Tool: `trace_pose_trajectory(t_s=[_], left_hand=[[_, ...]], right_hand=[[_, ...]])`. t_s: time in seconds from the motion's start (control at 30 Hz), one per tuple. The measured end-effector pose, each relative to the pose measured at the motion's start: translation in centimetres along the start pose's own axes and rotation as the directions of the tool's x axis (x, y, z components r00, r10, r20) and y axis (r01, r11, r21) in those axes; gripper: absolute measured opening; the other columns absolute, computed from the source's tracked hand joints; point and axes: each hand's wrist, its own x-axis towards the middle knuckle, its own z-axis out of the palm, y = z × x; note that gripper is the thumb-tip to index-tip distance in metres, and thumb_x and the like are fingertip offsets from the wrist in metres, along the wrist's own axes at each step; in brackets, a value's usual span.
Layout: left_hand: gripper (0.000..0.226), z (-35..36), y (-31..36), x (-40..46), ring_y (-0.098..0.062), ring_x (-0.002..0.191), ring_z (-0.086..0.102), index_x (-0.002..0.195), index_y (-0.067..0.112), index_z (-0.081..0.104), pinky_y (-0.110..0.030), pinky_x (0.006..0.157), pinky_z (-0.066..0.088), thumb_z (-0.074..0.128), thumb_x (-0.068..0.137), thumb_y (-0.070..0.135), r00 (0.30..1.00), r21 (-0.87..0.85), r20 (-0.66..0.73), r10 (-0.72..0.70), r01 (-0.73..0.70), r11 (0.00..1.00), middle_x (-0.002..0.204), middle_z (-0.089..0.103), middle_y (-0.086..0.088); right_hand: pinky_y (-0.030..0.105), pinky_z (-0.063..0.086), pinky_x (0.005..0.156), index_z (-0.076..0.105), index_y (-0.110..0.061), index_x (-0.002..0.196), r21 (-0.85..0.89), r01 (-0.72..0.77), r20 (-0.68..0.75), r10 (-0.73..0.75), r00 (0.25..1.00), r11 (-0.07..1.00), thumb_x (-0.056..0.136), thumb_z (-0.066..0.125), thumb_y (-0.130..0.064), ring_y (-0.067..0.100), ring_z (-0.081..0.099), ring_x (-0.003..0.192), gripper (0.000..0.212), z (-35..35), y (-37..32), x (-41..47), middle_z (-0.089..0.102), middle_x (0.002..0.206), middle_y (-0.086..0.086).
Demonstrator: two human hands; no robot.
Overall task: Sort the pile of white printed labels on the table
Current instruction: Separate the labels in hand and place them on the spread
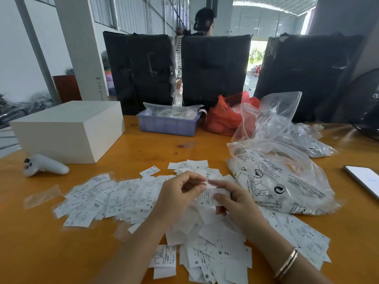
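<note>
Head cam: L hand (180, 198) & R hand (235, 201) grip both pinching 1 label (209, 196) over pile (213, 253).

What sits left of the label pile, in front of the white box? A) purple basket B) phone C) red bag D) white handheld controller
D: the white handheld controller lies on the table left of the label pile, just in front of the white box.

An orange wooden table (61, 232) stands in a bright hall with white walls (12, 48) and a white pillar (80, 48). Three black-wrapped chair backs (213, 68) line its far edge. Daylight enters beyond a corrugated roof (266, 5).
</note>
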Motion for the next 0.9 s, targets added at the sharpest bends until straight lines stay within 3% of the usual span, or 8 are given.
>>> trace_pose_trajectory(t_s=[0.17,0.3,0.43,0.57,0.67,0.73,0.83,0.9], left_hand=[[0.028,0.2,0.1,0.0,-0.005,0.081,0.067,0.094,0.039,0.065,-0.020,0.072,0.056,0.071,0.084,0.013,0.986,-0.005,0.115,-0.117,0.118,0.993,0.086,0.070,0.015],[0.030,0.3,0.0,0.2,-0.003,0.075,0.064,0.095,0.036,0.066,-0.016,0.067,0.053,0.071,0.084,0.009,0.992,-0.057,0.014,-0.129,0.130,0.990,0.083,0.067,0.017],[0.032,0.2,-0.2,0.2,-0.002,0.074,0.062,0.094,0.039,0.067,-0.017,0.068,0.053,0.071,0.084,0.010,0.992,-0.048,-0.035,-0.125,0.123,0.991,0.085,0.064,0.018],[0.031,0.1,-0.3,0.3,-0.004,0.072,0.063,0.091,0.039,0.068,-0.022,0.067,0.056,0.070,0.085,0.009,0.989,-0.036,-0.069,-0.133,0.131,0.991,0.081,0.064,0.019],[0.029,0.0,-0.2,0.5,0.000,0.066,0.061,0.088,0.035,0.068,-0.016,0.064,0.052,0.070,0.084,0.006,0.987,-0.046,-0.087,-0.134,0.130,0.990,0.076,0.063,0.020],[0.028,0.0,-0.2,0.6,0.000,0.066,0.062,0.088,0.034,0.068,-0.015,0.062,0.051,0.070,0.084,0.006,0.984,-0.031,-0.107,-0.145,0.143,0.989,0.076,0.064,0.017],[0.025,-0.7,-0.5,0.7,0.003,0.063,0.059,0.088,0.033,0.065,-0.010,0.051,0.045,0.070,0.085,0.009,0.956,0.066,-0.233,-0.176,0.197,0.978,0.080,0.065,0.012],[0.023,-1.4,-0.9,0.8,0.001,0.062,0.059,0.088,0.033,0.063,-0.009,0.048,0.042,0.069,0.086,0.011,0.939,0.192,-0.294,-0.179,0.242,0.951,0.084,0.064,0.012]], right_hand=[[0.020,0.050,0.061,0.052,-0.030,0.118,-0.034,0.050,-0.095,-0.053,0.994,0.998,0.086,0.065,-0.004,0.009,0.062,0.064,0.043,0.0,0.3,0.3,0.062,0.079,-0.002],[0.014,0.049,0.061,0.061,-0.029,0.114,-0.137,0.065,-0.169,-0.088,0.982,0.988,0.090,0.060,-0.010,-0.002,0.061,0.064,0.031,0.1,0.5,0.3,0.066,0.077,-0.009],[0.004,0.043,0.064,0.055,-0.050,0.112,-0.286,0.101,-0.027,-0.114,0.993,0.953,0.093,0.057,-0.020,-0.015,0.058,0.077,0.035,1.2,0.1,-0.3,0.063,0.078,-0.034],[0.024,0.048,0.083,0.044,-0.051,0.125,-0.357,0.123,0.054,-0.112,0.992,0.926,0.097,0.049,-0.028,0.005,0.060,0.092,0.037,1.9,-0.2,-0.4,0.068,0.101,-0.006],[0.021,0.042,0.075,0.044,-0.040,0.134,-0.424,0.178,0.135,-0.132,0.982,0.888,0.098,0.047,-0.028,0.010,0.054,0.087,0.038,1.8,-0.4,-0.6,0.066,0.100,0.008],[0.021,0.039,0.082,0.044,-0.034,0.135,-0.479,0.237,0.147,-0.189,0.971,0.845,0.098,0.048,-0.025,0.008,0.053,0.096,0.039,1.3,-0.6,-0.4,0.065,0.116,0.001],[0.023,0.040,0.096,0.051,-0.028,0.130,-0.512,0.188,-0.155,-0.306,0.939,0.838,0.095,0.050,-0.020,0.003,0.051,0.109,0.036,-0.6,-1.4,0.6,0.054,0.117,-0.019],[0.015,0.048,0.081,0.063,-0.016,0.117,-0.530,0.197,-0.358,-0.428,0.830,0.825,0.093,0.051,-0.009,0.004,0.058,0.085,0.027,-2.7,-2.1,1.9,0.062,0.105,-0.007]])
